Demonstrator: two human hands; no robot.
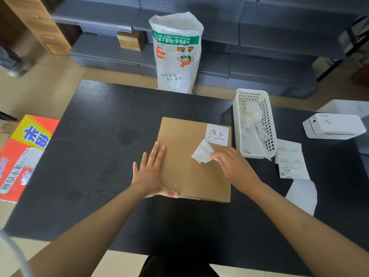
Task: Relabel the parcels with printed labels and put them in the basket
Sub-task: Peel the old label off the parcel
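Two bare hands work a flat cardboard parcel (194, 162) lying at the middle of the black worktop (95, 136). The left hand (148, 170) lies spread, fingers straight, across the box's left edge, its thumb hooked round the near corner to pin it down; the right hand (232, 164) pinches a scrap of white paper (202, 151) between fingertips just above the lid, apparently an old label being peeled away. A handwritten white sticker (217, 134) sits on the box's far right corner. Just beside the parcel stands a white perforated basket (265, 120) holding crumpled scraps, and near it lie printed labels (291, 160) and a white label printer (335, 125). An orange carton (24, 152) rests off the left edge. The parcel looks stiff and fairly light, easy to slide; it would best be lifted by its two opposite long edges. The paper scrap is thin, liable to tear, and probably tacky.
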